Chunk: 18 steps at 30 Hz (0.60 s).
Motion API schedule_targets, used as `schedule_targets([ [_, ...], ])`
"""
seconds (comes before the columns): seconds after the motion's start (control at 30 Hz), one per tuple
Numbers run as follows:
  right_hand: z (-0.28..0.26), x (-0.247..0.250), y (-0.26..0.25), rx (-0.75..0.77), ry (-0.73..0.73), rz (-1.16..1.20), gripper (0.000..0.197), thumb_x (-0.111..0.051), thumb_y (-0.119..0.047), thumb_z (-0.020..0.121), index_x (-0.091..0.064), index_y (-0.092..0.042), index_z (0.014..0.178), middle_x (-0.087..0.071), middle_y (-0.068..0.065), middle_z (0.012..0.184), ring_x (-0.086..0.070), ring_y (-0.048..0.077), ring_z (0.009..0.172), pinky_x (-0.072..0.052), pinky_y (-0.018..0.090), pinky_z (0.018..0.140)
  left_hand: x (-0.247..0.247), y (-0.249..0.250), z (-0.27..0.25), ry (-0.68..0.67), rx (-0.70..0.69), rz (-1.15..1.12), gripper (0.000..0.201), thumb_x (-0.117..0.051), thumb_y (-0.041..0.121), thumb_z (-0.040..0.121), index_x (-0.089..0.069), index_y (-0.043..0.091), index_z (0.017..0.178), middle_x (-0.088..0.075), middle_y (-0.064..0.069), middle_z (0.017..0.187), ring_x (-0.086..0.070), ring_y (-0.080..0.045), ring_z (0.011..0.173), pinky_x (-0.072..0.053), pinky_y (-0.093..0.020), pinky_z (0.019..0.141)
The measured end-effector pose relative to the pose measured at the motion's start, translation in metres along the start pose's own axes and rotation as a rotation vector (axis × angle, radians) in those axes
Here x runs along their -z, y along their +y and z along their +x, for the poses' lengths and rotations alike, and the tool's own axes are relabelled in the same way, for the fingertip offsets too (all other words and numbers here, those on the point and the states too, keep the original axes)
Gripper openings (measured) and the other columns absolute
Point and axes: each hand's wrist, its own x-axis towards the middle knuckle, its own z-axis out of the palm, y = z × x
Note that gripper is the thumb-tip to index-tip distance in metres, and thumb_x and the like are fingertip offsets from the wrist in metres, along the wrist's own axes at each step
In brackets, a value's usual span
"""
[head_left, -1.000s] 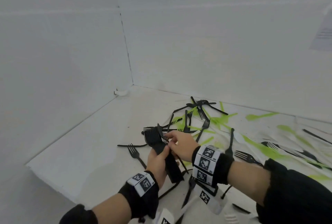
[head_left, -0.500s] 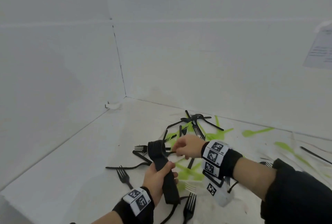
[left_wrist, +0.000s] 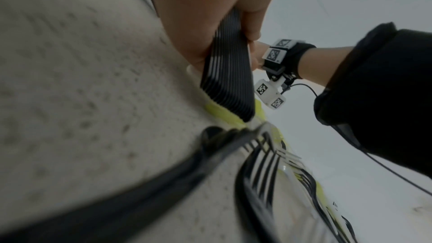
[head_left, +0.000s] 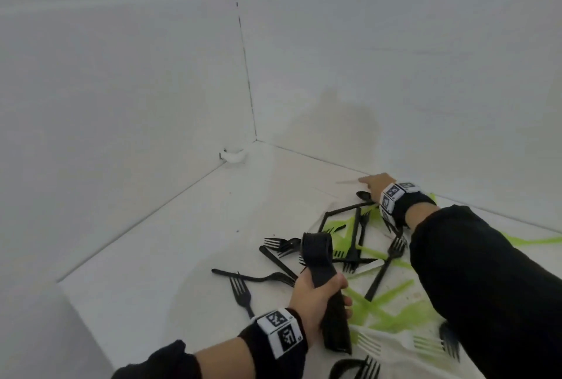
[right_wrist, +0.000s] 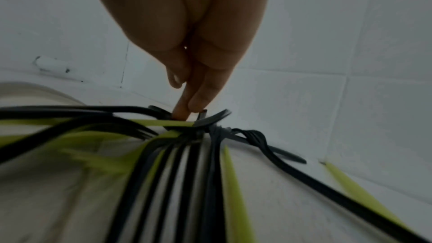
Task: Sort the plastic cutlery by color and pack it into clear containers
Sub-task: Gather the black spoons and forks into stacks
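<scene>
My left hand (head_left: 316,296) grips a thick stack of black plastic forks (head_left: 317,260), tines up, low over the white table; the left wrist view shows the stacked handles (left_wrist: 224,73) held in that fist. My right hand (head_left: 375,182) reaches to the far side by the back wall. Its straight fingertips (right_wrist: 187,110) touch the ends of a tangle of black cutlery (right_wrist: 201,132) lying over green pieces (right_wrist: 163,122). Nothing is visibly pinched. A black spoon (head_left: 363,195) lies just under that hand. Loose black forks (head_left: 243,290), green cutlery (head_left: 383,293) and white forks (head_left: 395,345) are scattered between my arms.
Two white walls meet in a corner (head_left: 255,140) behind the table. A small white fitting (head_left: 232,156) sits at the foot of the left wall. The table's front left edge (head_left: 60,283) drops off there. My right sleeve (head_left: 486,287) covers cutlery on the right.
My right hand has left the stack and moved out to the far right, down onto the pile by the wall. The left hand still holds the stack.
</scene>
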Motion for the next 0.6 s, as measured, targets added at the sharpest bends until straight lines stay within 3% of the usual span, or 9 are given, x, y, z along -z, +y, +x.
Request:
schedule_targets([
  [0.13, 0.015, -0.012, 0.007, 0.030, -0.083, -0.131, 0.048, -0.053, -0.023, 0.092, -0.042, -0.025, 0.139, -0.044, 0.008, 0.143, -0.046, 0.027, 0.128, -0.038, 0.033, 0.107, 0.001, -0.003, 0.001, 0.012, -0.010, -0.002, 0.013, -0.059, -0.001, 0.087, -0.048, 0.001, 0.092, -0.057, -0.009, 0.068, -0.054, -0.021, 0.049, -0.049, -0.029, 0.046],
  [0.3, 0.006, -0.017, 0.002, 0.101, -0.045, -0.219, 0.024, -0.061, -0.010, 0.082, -0.060, -0.019, 0.104, -0.054, 0.008, 0.117, -0.060, 0.027, 0.098, -0.049, 0.033, 0.085, 0.004, -0.006, 0.000, 0.023, -0.029, 0.015, 0.014, -0.059, -0.001, 0.087, -0.048, 0.002, 0.094, -0.058, -0.009, 0.071, -0.055, -0.020, 0.050, -0.050, -0.030, 0.046],
  [0.37, 0.000, -0.016, 0.000, 0.107, 0.043, -0.170, 0.019, -0.062, -0.014, 0.083, -0.060, -0.018, 0.102, -0.052, 0.007, 0.115, -0.056, 0.027, 0.099, -0.047, 0.033, 0.082, 0.005, -0.007, -0.001, 0.025, -0.033, 0.017, 0.014, -0.059, 0.000, 0.087, -0.047, 0.002, 0.096, -0.058, -0.008, 0.071, -0.056, -0.019, 0.049, -0.050, -0.030, 0.046],
  [0.5, -0.022, 0.010, -0.003, 0.103, 0.246, -0.075, 0.019, -0.058, -0.032, 0.089, -0.056, -0.017, 0.100, -0.056, 0.004, 0.101, -0.050, 0.029, 0.105, -0.039, 0.035, 0.088, 0.006, -0.009, -0.003, 0.025, -0.055, 0.024, 0.015, -0.059, 0.001, 0.088, -0.047, 0.001, 0.097, -0.058, -0.009, 0.072, -0.057, -0.019, 0.050, -0.051, -0.030, 0.047],
  [0.6, -0.039, 0.028, 0.000, 0.068, 0.449, 0.065, 0.010, -0.053, -0.028, 0.092, -0.056, -0.019, 0.095, -0.065, 0.002, 0.095, -0.054, 0.029, 0.100, -0.030, 0.035, 0.091, 0.006, -0.010, -0.005, 0.032, -0.063, 0.023, 0.012, -0.059, 0.000, 0.088, -0.048, 0.001, 0.094, -0.057, -0.010, 0.072, -0.056, -0.018, 0.048, -0.051, -0.029, 0.047],
])
